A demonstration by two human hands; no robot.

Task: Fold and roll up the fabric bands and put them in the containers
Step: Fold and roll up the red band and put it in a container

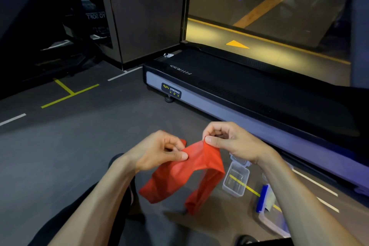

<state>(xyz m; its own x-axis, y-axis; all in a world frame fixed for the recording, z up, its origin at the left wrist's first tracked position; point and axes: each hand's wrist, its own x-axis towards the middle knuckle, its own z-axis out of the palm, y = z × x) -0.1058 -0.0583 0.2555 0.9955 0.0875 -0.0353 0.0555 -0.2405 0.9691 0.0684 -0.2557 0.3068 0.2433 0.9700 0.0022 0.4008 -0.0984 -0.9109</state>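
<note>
Both the left hand (159,151) and right hand (229,142) are pinching the red band (191,173), unfolded and hanging loose. The clear container (235,181) at four o'clock is sitting empty (rolling not yet begun).

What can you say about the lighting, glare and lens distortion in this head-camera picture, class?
Head view: the room is dim, the upper left nearly black; warm yellow glare lies along the floor behind the glass above the treadmill. The wide lens bends the floor lines and stretches both forearms at the bottom edge. The red band, left hand and right hand are evenly lit and fairly sharp; the clear container looks soft.
</note>
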